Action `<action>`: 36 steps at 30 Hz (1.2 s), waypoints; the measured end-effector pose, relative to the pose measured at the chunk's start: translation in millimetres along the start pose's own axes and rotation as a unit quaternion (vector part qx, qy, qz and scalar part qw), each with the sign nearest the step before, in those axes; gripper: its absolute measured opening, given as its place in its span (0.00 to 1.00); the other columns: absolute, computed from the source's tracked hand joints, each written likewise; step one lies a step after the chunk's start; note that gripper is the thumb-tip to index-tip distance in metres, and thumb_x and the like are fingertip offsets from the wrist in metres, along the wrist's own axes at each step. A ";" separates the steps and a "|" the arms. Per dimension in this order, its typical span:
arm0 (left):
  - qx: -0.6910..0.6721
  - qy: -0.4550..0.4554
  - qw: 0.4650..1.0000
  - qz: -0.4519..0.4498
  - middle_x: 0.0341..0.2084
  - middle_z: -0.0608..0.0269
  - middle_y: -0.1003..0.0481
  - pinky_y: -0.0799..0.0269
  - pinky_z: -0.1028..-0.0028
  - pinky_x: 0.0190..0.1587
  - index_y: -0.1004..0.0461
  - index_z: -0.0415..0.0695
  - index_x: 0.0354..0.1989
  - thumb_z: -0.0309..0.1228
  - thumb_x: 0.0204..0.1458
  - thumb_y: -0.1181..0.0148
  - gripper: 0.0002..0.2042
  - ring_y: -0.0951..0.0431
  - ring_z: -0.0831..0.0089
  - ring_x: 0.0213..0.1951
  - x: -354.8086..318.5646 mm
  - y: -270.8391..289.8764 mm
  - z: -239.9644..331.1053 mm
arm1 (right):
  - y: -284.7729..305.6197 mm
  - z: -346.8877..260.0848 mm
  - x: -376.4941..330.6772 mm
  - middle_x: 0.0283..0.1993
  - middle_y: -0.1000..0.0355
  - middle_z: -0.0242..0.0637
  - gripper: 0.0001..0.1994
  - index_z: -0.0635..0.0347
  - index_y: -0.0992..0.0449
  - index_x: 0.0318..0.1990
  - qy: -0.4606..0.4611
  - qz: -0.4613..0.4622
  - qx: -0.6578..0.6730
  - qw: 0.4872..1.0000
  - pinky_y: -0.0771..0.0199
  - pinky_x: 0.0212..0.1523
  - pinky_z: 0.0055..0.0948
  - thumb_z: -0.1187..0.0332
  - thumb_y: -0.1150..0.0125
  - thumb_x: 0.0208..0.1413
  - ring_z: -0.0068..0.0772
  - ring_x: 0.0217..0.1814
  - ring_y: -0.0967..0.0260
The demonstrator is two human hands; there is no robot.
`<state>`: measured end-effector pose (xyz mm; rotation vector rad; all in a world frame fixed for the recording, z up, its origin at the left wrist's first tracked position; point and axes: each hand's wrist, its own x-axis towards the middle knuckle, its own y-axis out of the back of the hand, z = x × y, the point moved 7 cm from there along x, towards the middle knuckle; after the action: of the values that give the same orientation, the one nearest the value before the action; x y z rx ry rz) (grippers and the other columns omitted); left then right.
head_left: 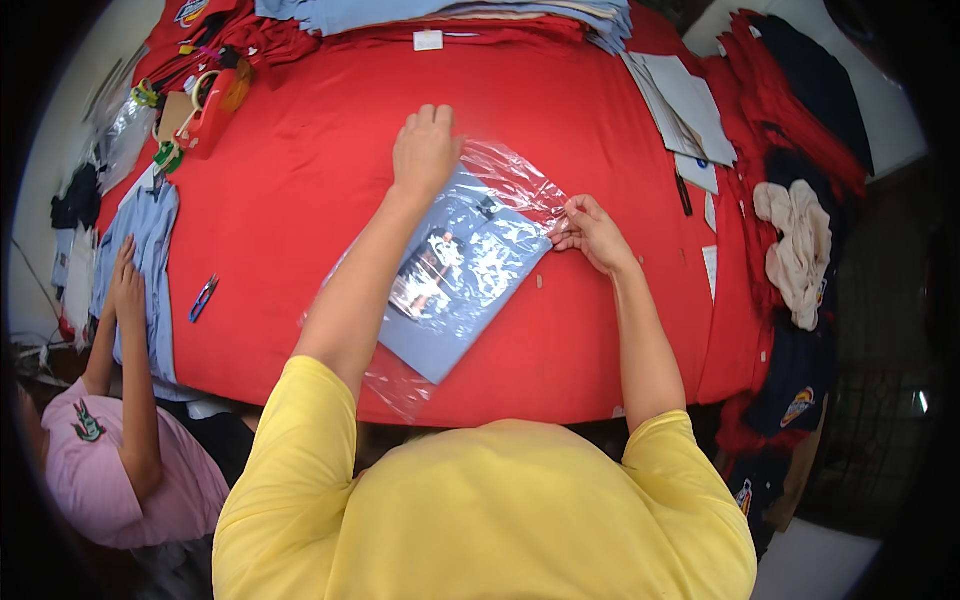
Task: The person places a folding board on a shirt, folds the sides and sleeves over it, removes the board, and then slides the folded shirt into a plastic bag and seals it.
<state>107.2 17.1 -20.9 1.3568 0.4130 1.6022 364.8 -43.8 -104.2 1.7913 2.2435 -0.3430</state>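
A folded light-blue shirt (432, 352) lies inside a clear plastic bag (515, 178), tilted on the red cloth in front of me. My left hand (424, 150) is closed at the bag's upper left corner, fingers curled over the film. At the upper right corner, my right hand (592, 236) pinches the bag's edge between thumb and fingers. Loose film stretches between both hands above the shirt, and more sticks out at the lower left. Glare on the plastic hides part of the shirt front.
Red cloth (280, 340) covers the table. Small blue thread snips (204, 298) lie left, near a co-worker's hands (126, 280) on another blue garment (160, 245). Tape rolls (205, 90) sit at the upper left, folded blue garments (350, 10) at the far edge, white papers (690, 105) at the right.
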 end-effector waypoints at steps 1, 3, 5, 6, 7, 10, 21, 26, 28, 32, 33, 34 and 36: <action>-0.010 -0.009 0.999 -0.050 0.38 0.55 0.24 0.28 0.57 0.43 0.24 0.40 0.39 0.34 0.50 0.37 0.12 0.25 0.54 0.41 -12.5 -4.0 20.2 | -0.4 7.4 -13.7 0.35 0.24 0.45 0.07 0.58 0.37 0.45 -0.021 0.013 0.030 0.999 0.23 0.36 0.27 0.65 0.56 0.69 0.31 0.34 0.25; -0.030 -0.038 0.991 -0.126 0.42 0.56 0.25 0.29 0.58 0.45 0.25 0.41 0.43 0.36 0.51 0.38 0.14 0.26 0.56 0.44 -49.9 -10.0 53.7 | -0.6 21.8 -35.7 0.37 0.23 0.47 0.07 0.58 0.37 0.46 -0.045 0.022 0.081 0.995 0.22 0.38 0.29 0.66 0.56 0.69 0.34 0.36 0.24; -0.048 -0.077 0.980 -0.178 0.46 0.57 0.26 0.31 0.59 0.51 0.26 0.42 0.48 0.37 0.52 0.39 0.17 0.27 0.57 0.49 -92.8 -18.3 74.6 | -2.6 31.1 -48.6 0.39 0.23 0.49 0.07 0.59 0.37 0.46 -0.048 0.011 0.121 0.991 0.22 0.40 0.31 0.66 0.55 0.68 0.36 0.37 0.24; -0.033 -0.099 0.983 -0.150 0.48 0.56 0.27 0.34 0.58 0.53 0.26 0.42 0.50 0.38 0.53 0.40 0.18 0.29 0.57 0.51 -106.5 -16.3 80.5 | -5.4 33.3 -51.9 0.40 0.24 0.49 0.09 0.61 0.37 0.47 -0.049 0.010 0.142 0.989 0.21 0.41 0.31 0.66 0.53 0.67 0.36 0.38 0.24; -0.019 -0.121 0.985 -0.121 0.51 0.56 0.28 0.36 0.58 0.56 0.26 0.42 0.51 0.39 0.54 0.40 0.19 0.31 0.57 0.54 -117.5 -15.6 87.2 | -6.1 33.9 -53.9 0.40 0.24 0.50 0.11 0.64 0.37 0.47 -0.048 0.011 0.162 0.985 0.21 0.41 0.32 0.65 0.51 0.65 0.37 0.38 0.24; -0.003 -0.130 0.983 -0.128 0.57 0.54 0.32 0.42 0.58 0.62 0.28 0.46 0.56 0.41 0.55 0.43 0.22 0.36 0.57 0.61 -127.7 -21.9 91.0 | -8.6 36.7 -58.0 0.41 0.25 0.49 0.15 0.67 0.36 0.50 -0.042 0.033 0.131 0.990 0.21 0.41 0.31 0.66 0.45 0.62 0.36 0.39 0.24; 0.084 -0.006 0.953 -0.291 0.42 0.50 0.24 0.31 0.57 0.48 0.23 0.37 0.44 0.56 0.59 0.53 0.29 0.25 0.54 0.46 -104.8 -12.0 116.1 | -68.3 62.6 -98.3 0.43 0.25 0.44 0.14 0.69 0.31 0.50 -0.007 -0.008 0.080 0.997 0.23 0.46 0.28 0.78 0.46 0.56 0.33 0.43 0.25; -0.008 0.010 0.962 -0.274 0.34 0.48 0.27 0.25 0.58 0.34 0.26 0.35 0.45 0.37 0.57 0.44 0.16 0.21 0.50 0.34 -151.3 -15.3 108.2 | -77.6 73.9 -114.8 0.53 0.30 0.52 0.17 0.72 0.33 0.55 -0.082 -0.099 0.082 0.988 0.24 0.51 0.34 0.78 0.59 0.60 0.39 0.50 0.27; -0.072 0.053 0.973 -0.211 0.34 0.49 0.27 0.25 0.57 0.33 0.26 0.37 0.47 0.32 0.56 0.45 0.14 0.21 0.50 0.32 -160.6 2.0 112.3 | -77.9 55.9 -99.9 0.54 0.30 0.53 0.17 0.75 0.34 0.55 -0.080 -0.049 0.109 0.990 0.24 0.51 0.36 0.78 0.62 0.61 0.41 0.50 0.27; -0.127 0.105 0.976 -0.143 0.35 0.52 0.28 0.25 0.57 0.33 0.25 0.41 0.50 0.29 0.56 0.47 0.14 0.22 0.51 0.32 -163.0 27.8 125.4 | -94.7 63.3 -59.5 0.50 0.29 0.50 0.14 0.72 0.33 0.53 -0.120 -0.117 0.161 0.973 0.23 0.48 0.36 0.75 0.60 0.64 0.38 0.49 0.26; -0.125 0.101 0.977 -0.137 0.35 0.52 0.28 0.25 0.57 0.32 0.25 0.41 0.50 0.29 0.56 0.47 0.15 0.22 0.51 0.31 -163.3 32.0 125.9 | -104.1 64.6 -55.2 0.49 0.28 0.49 0.14 0.71 0.32 0.52 -0.142 -0.121 0.176 0.967 0.22 0.47 0.36 0.74 0.59 0.64 0.37 0.48 0.26; -0.124 0.097 0.979 -0.130 0.36 0.53 0.28 0.25 0.57 0.32 0.25 0.41 0.50 0.29 0.56 0.47 0.15 0.22 0.52 0.31 -163.8 35.8 126.1 | -111.6 65.3 -51.8 0.48 0.28 0.48 0.13 0.70 0.32 0.51 -0.164 -0.125 0.190 0.960 0.22 0.46 0.35 0.73 0.59 0.65 0.37 0.48 0.26; -0.115 0.085 0.980 -0.139 0.36 0.53 0.28 0.25 0.58 0.32 0.25 0.41 0.50 0.30 0.55 0.46 0.15 0.22 0.53 0.31 -166.7 41.3 126.7 | -123.9 63.1 -53.2 0.48 0.28 0.47 0.13 0.70 0.31 0.51 -0.159 -0.132 0.197 0.958 0.21 0.43 0.35 0.71 0.58 0.66 0.36 0.46 0.26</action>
<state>188.8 -178.8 -43.3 0.9477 0.4807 1.4841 258.2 -140.5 -142.2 1.4523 2.2868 -1.1151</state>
